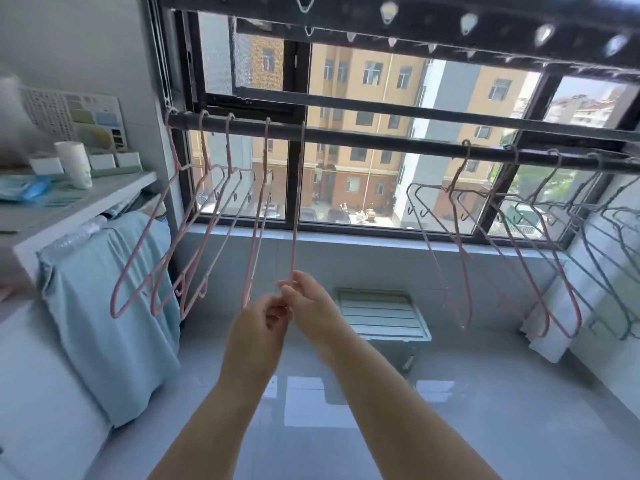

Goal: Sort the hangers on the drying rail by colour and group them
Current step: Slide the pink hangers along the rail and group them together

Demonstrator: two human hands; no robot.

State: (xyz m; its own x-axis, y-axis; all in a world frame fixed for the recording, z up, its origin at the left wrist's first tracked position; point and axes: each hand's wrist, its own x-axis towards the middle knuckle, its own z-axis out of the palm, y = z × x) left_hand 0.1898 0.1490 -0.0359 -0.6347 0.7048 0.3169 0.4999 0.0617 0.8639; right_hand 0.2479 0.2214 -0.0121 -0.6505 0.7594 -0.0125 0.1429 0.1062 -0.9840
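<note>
Hangers on the drying rail (381, 139) look thin, light and stiff, like coated wire. One should lift easily and slide along without bending, but it could swing or slip off. A good place to hold is the bottom bar, or the neck under the hook.

The right hand (311, 303) pinches the bottom of one pink hanger (297, 202), which hangs side-on in the middle of the frame. The left hand (256, 327) curls just beside it, but it is too hard to tell if it holds anything. Four more pink hangers (197, 220) hang together at the left. At the right, pink ones mix with grey hangers (588, 244).
</note>
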